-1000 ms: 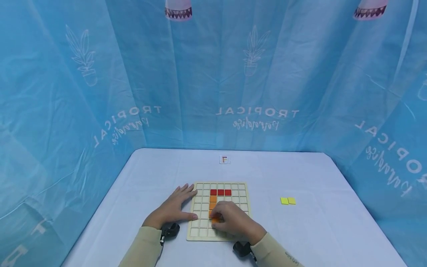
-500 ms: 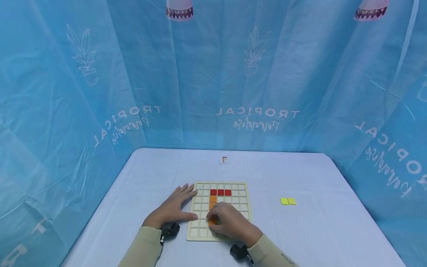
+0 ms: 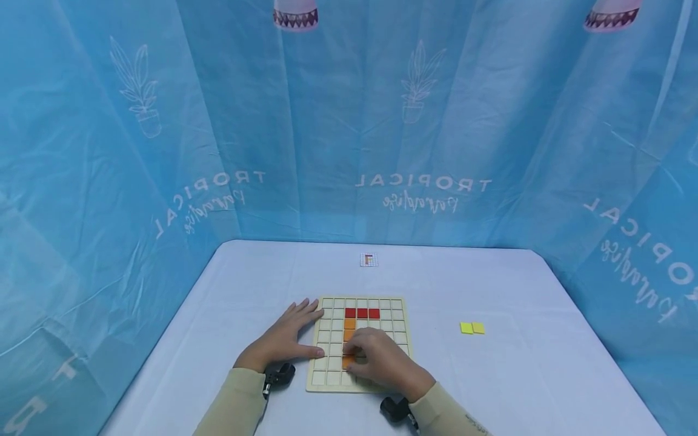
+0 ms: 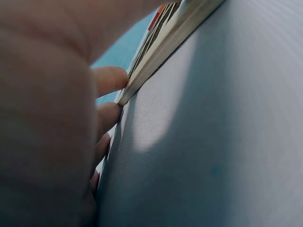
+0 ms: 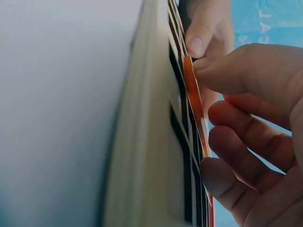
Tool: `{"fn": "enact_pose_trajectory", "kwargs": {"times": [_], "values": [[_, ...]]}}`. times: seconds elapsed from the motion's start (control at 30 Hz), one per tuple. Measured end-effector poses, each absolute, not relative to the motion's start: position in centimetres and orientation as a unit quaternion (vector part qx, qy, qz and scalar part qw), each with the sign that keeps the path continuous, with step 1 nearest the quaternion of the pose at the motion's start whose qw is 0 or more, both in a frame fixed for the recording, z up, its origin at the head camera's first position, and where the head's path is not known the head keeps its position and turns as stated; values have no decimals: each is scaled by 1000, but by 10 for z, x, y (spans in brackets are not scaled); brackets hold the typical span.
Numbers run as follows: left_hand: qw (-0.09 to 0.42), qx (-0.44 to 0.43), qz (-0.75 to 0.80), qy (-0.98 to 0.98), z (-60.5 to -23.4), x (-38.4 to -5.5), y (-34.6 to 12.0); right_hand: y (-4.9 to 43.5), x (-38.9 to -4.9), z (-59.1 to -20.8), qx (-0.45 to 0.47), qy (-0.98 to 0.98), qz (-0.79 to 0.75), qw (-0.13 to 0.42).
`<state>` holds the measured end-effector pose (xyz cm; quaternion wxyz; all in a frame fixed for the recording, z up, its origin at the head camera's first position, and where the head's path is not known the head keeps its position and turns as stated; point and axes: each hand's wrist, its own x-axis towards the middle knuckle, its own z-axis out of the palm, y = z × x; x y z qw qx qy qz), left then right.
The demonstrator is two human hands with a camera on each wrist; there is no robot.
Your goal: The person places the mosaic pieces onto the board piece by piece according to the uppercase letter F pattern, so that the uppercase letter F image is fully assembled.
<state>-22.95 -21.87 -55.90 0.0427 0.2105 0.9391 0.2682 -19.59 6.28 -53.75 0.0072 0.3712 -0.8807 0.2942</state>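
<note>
A wooden grid board (image 3: 319,378) lies flat on the table. It bears a row of three red tiles (image 3: 362,313) and, below the left one, a column of orange tiles (image 3: 349,324). My left hand (image 3: 283,342) spreads its fingers along the board's left side, thumb on the edge. Over the lower middle cells, my right hand (image 3: 384,361) has its thumb and index finger at the lowest orange tile (image 3: 347,363), pinching about it. In the right wrist view, this orange tile (image 5: 191,85) sits in the grid under the thumb tip. The right hand covers several cells.
Two yellow tiles (image 3: 472,327) lie side by side on the white table (image 3: 523,375), right of the board. A small pattern card (image 3: 369,260) lies behind the board, near the far edge. Blue curtains (image 3: 338,121) hang around the table.
The right hand shifted left with the lowest orange tile, then slightly back to the right. The tile now lies straight below the other orange ones. The left hand stays put.
</note>
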Motion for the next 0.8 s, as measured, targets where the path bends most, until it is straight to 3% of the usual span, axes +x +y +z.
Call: {"fn": "enact_pose_trajectory", "kwargs": {"times": [0.43,0.67,0.8], "values": [[32,203,273,940,-561,-230,-218,122,-207,-540,324,-869,364,81],[45,202,268,941,-559,-231,-216,174,-220,-543,205,-910,339,121],[46,207,269,939,-557,-230,-217,211,-229,-545,134,-929,325,113]]}}
